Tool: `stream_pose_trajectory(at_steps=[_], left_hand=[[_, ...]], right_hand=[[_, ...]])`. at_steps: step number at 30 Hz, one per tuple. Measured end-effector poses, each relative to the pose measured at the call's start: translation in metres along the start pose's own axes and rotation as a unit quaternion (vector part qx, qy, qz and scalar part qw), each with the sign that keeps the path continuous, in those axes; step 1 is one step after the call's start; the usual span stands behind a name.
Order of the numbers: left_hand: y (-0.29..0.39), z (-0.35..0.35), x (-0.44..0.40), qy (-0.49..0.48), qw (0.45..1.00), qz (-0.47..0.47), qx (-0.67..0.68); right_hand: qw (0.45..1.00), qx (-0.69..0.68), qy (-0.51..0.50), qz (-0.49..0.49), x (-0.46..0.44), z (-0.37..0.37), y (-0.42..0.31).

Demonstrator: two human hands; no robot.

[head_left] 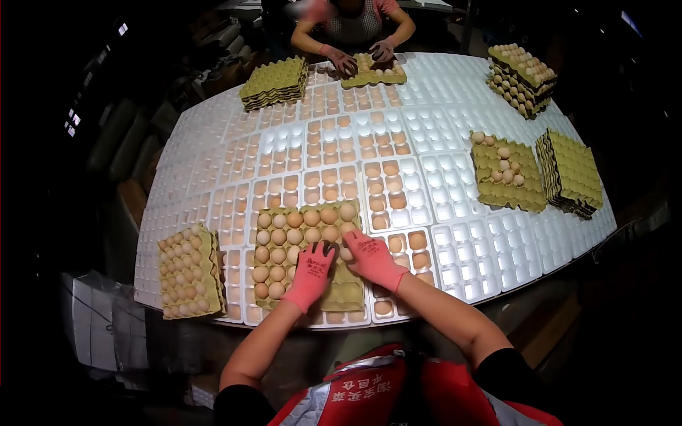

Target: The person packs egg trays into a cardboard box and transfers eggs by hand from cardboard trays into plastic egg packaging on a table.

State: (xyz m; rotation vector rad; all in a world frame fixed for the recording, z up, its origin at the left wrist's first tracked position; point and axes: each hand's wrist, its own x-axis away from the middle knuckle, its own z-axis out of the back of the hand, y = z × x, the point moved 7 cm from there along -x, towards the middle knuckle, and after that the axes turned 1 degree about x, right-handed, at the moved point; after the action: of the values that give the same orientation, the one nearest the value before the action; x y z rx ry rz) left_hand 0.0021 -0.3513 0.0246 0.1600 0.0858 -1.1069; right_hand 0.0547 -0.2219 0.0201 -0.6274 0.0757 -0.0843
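Observation:
A green pulp egg tray [348, 295] lies in front of me on the white plastic packs, with rows of eggs [294, 219] at its left and far side and bare cups at its near right. My left hand [312, 273], in a pink glove with dark fingertips, reaches over the middle of this tray. Its fingers curl down among the eggs, and what they grip is hidden. Over the tray's right edge, my right hand [373, 259], gloved the same way, has its fingers and thumb closed around an egg [346, 253].
White egg packs [465, 259] cover the table, many holding eggs. Full trays [186, 273] stand at left. A partly filled tray [508, 174] and stacked trays [572, 170] lie right; more stacks sit at the back. Across the table, a gloved person handles another tray [373, 79].

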Motion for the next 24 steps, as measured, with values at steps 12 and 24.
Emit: stream_pose_trajectory(at_steps=[12, 24], left_hand=[[-0.033, 0.018, -0.053, 0.023, 0.954, 0.056, 0.292], [-0.026, -0.005, -0.078, -0.150, 0.646, 0.214, 0.718]], right_hand=[[0.996, 0.054, -0.005, -0.075, -0.043, 0.029, 0.017], [0.964, 0.085, 0.192, -0.163, 0.024, 0.055, 0.187]])
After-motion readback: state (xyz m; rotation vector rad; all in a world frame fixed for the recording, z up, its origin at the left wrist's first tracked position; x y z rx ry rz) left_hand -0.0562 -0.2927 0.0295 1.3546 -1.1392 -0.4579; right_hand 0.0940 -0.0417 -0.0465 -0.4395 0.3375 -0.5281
